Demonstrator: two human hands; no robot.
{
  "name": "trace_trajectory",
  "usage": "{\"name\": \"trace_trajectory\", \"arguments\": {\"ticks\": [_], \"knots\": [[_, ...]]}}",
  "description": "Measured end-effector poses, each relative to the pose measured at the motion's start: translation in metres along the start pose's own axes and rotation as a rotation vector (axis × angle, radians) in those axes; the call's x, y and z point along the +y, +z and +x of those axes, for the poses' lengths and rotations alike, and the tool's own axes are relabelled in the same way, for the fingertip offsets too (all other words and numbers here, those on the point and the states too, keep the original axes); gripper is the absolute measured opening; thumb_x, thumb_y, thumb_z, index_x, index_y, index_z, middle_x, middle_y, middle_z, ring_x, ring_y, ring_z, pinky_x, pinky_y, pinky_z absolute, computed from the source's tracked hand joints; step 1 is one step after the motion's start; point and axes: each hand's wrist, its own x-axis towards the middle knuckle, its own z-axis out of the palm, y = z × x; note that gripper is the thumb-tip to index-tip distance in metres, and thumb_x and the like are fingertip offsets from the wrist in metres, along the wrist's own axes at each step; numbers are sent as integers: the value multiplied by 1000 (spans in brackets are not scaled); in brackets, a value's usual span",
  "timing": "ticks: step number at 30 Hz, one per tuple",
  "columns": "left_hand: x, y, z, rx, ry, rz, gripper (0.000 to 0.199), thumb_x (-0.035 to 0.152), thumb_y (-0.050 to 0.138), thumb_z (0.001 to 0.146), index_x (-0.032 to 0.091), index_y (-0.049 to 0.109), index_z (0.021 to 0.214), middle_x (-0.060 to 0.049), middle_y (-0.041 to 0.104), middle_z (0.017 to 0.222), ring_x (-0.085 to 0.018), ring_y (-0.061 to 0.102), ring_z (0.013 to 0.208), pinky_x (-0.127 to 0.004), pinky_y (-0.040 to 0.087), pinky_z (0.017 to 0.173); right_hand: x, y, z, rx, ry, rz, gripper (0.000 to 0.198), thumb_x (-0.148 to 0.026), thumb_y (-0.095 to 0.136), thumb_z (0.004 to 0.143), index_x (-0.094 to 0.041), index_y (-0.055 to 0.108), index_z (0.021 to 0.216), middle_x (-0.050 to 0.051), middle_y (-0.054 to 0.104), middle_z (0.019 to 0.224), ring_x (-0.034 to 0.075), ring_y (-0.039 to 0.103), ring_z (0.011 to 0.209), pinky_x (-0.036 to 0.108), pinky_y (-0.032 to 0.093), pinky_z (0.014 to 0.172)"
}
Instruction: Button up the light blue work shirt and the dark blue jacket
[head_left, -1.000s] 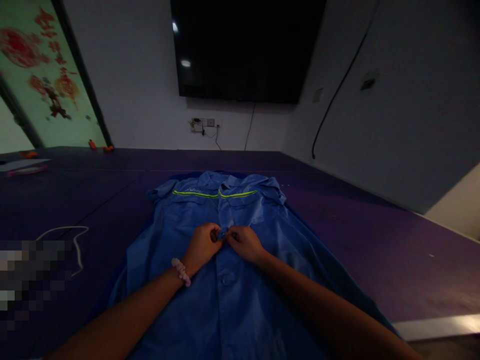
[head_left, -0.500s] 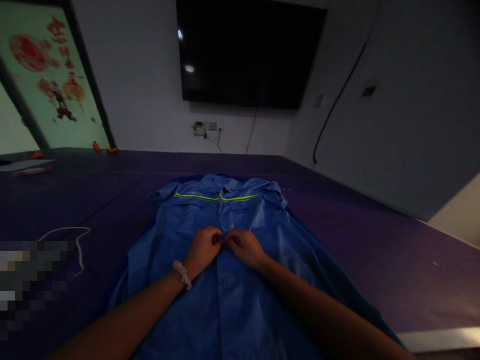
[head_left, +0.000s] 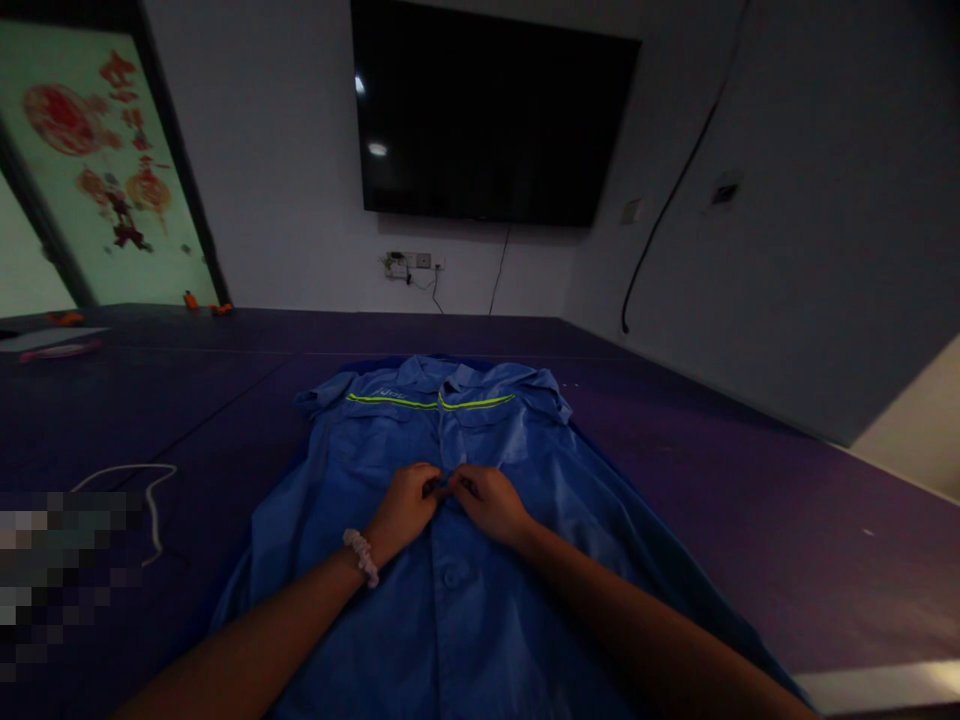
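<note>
A collared, button-front shirt of blue cloth (head_left: 409, 590) lies spread out on a broad, flat, dark purple surface (head_left: 675, 430), directly in front of the person, its collar end pointing away. A thin yellow-green stripe (head_left: 478, 404) crosses its chest. The left hand (head_left: 406, 508), with a pale pink scrunchie (head_left: 361, 557) at the wrist, has its fingers pinched together on the shirt's front closure. The right hand (head_left: 490, 502) pinches the cloth at the same spot, the fingertips of the two hands nearly meeting; exactly what lies between them is hidden. A round blue button (head_left: 451, 578) sits on the closure just below the hands. A thin white cable (head_left: 154, 510) curves over the purple surface to the left, well apart from the shirt. Beyond, a large black flat screen (head_left: 487, 115) hangs on the wall.
</note>
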Motion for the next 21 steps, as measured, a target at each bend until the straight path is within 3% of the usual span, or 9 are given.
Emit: {"name": "trace_trajectory", "arguments": {"ticks": [11, 21], "knots": [[-6, 4, 2, 10, -41, -99, 7, 13, 54, 67, 13, 58, 62, 2, 50, 55, -10, 44, 54, -21, 30, 52, 0, 1, 0, 19, -10, 12, 20, -26, 45, 83, -18, 63, 79, 1, 62, 67, 11, 53, 58, 20, 30, 52], [-4, 3, 2, 55, -57, -142, 16, 11, 50, 66, 13, 65, 70, -1, 60, 64, -12, 51, 61, -22, 38, 57, 0, 1, 0, 58, -6, 61, 23, -26, 43, 84, -16, 62, 76, 0, 60, 62, 10, 50, 53, 20, 30, 50]]}}
